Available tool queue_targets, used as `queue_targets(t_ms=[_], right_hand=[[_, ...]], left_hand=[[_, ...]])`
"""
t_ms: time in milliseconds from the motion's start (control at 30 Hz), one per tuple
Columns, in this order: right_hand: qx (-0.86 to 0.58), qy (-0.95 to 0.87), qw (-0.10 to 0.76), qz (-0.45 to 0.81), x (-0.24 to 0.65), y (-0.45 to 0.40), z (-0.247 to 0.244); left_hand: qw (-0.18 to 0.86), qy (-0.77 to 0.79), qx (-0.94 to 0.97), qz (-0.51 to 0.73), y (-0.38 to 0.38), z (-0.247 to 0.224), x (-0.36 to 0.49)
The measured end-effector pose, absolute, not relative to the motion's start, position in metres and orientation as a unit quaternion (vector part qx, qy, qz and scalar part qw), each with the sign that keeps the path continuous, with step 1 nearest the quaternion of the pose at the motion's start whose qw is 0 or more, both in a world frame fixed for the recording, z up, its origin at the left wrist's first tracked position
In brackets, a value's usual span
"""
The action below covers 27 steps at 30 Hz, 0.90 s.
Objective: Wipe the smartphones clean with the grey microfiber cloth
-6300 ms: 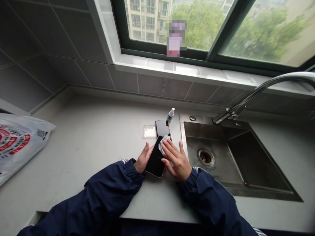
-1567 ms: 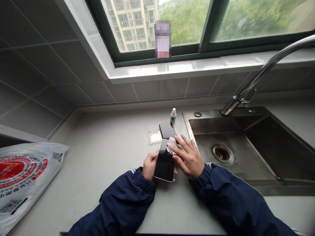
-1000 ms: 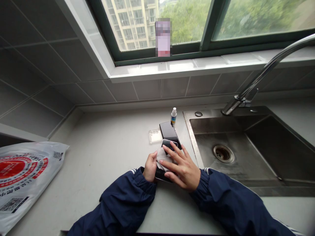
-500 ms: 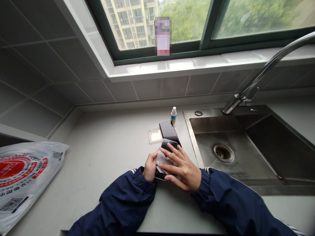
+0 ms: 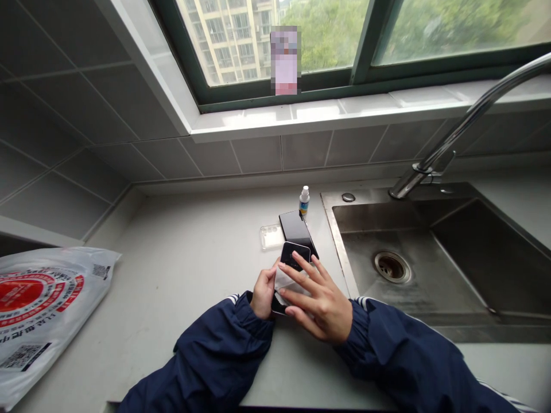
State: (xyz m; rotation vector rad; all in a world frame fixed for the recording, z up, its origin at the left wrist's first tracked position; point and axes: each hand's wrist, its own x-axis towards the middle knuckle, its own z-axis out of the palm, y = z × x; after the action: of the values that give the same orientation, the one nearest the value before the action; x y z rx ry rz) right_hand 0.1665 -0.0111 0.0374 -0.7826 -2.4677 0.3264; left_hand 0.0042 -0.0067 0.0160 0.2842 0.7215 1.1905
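My left hand (image 5: 264, 291) is closed around the left edge of a black smartphone (image 5: 287, 250) with a light rim, held tilted just above the counter. A pale cleaning cloth (image 5: 284, 279) with a zigzag edge covers the phone's middle. Over that cloth my right hand (image 5: 323, 302) lies with its fingers spread and stretched out, pressing it against the screen. Behind the held phone, a second dark, glossy phone (image 5: 295, 227) rests on the counter, partly covered. To its left is a clear phone case (image 5: 271, 237). A small white spray bottle (image 5: 303, 203) stands upright at its far end.
A steel sink (image 5: 390, 235) is set into the pale counter (image 5: 193, 258) on the right, with a curved faucet (image 5: 465, 123) over it. At the far left lies a white printed plastic bag (image 5: 55, 304). A window (image 5: 322, 34) rises behind the tiled ledge.
My right hand has shifted very slightly downward with the cloth beneath its fingers. The left hand keeps its hold on the phone. The other things stay in place.
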Motion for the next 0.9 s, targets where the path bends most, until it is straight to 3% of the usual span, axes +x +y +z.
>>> queue_targets(t_ms=[300, 600, 900], right_hand=[[-0.461, -0.852, 0.246, 0.034, 0.178, 0.014, 0.027], [-0.389, -0.896, 0.207, 0.050, 0.174, 0.009, 0.021], [-0.290, -0.925, 0.226, 0.095, 0.173, 0.001, 0.025]], left_hand=[[0.856, 0.249, 0.196, 0.409, -0.011, 0.019, -0.005], [0.819, 0.277, 0.151, 0.480, -0.011, 0.022, -0.001], [0.783, 0.288, 0.108, 0.540, -0.003, 0.008, 0.001]])
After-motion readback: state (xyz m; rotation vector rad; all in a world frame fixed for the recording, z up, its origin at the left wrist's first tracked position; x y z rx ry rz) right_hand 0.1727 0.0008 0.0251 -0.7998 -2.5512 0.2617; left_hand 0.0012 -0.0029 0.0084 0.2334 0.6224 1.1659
